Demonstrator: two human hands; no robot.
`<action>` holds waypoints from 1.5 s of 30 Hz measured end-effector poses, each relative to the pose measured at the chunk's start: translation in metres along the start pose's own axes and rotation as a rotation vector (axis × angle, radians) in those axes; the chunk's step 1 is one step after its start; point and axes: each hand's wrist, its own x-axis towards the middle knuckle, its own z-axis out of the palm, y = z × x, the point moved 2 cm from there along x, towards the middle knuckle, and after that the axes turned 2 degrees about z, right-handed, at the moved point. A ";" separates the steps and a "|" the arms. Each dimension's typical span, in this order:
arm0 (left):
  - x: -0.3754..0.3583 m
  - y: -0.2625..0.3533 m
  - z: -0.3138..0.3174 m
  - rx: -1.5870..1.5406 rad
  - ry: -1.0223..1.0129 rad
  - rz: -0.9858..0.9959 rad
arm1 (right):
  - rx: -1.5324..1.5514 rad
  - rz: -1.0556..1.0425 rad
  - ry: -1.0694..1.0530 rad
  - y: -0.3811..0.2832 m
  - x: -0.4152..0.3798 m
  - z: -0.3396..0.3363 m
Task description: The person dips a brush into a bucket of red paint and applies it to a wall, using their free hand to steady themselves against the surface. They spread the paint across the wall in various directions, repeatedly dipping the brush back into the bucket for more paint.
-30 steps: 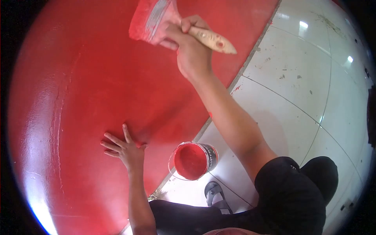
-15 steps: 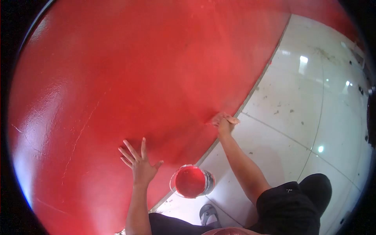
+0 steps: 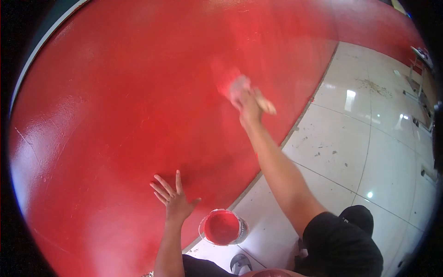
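Observation:
A wide paintbrush (image 3: pixel 239 84) with a pale wooden handle is gripped in my right hand (image 3: pixel 249 107). Its red bristles, blurred by motion, meet the red wall (image 3: pixel 138 92) at the middle of the view. Lower down, my left hand (image 3: pixel 177 204) has its fingers spread and holds nothing, overlapping the wall's lower part. Just right of that hand, a paint bucket (image 3: pixel 222 228) with red paint inside and a wire handle stands on the floor by the wall's foot.
White glossy floor tiles (image 3: pixel 332 138) with specks and debris run along the wall's base. Metal-legged furniture (image 3: pixel 420 92) stands at the far right. My sandalled foot (image 3: pixel 240 264) is right below the bucket.
My right hand has swept the paintbrush up the wall from near its bottom edge, slightly leftward. The view has tilted up a little; my left hand stays spread low by the wall.

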 end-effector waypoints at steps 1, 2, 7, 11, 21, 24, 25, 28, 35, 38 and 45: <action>-0.001 0.001 -0.002 -0.002 -0.009 0.007 | -0.026 0.043 -0.034 0.010 -0.019 -0.040; -0.003 0.001 -0.003 -0.005 -0.020 0.013 | -0.123 0.137 0.075 0.022 -0.036 -0.083; -0.006 0.004 -0.008 -0.004 -0.016 0.025 | -0.447 0.403 0.549 0.011 -0.079 -0.180; -0.002 0.005 -0.002 -0.030 0.020 -0.002 | -0.361 0.461 0.317 0.022 -0.008 -0.156; 0.018 0.009 0.027 -0.134 0.112 -0.079 | -0.165 -0.085 -0.252 -0.129 0.100 0.182; 0.016 0.012 0.022 -0.118 0.133 -0.092 | -0.102 0.061 -0.260 -0.049 0.095 0.046; 0.015 0.012 0.022 -0.117 0.143 -0.075 | -0.113 0.094 -0.131 -0.018 0.086 -0.006; 0.014 0.008 0.023 -0.118 0.139 -0.043 | -0.068 0.319 0.133 0.006 0.003 -0.133; 0.015 0.012 0.019 -0.157 0.115 -0.064 | -0.380 0.261 0.259 0.036 0.008 -0.159; 0.020 0.013 0.022 -0.164 0.132 -0.077 | -0.270 0.062 0.047 -0.031 0.085 0.013; 0.030 0.007 0.048 -0.146 0.213 -0.112 | -0.211 -0.206 -0.648 -0.115 0.134 0.221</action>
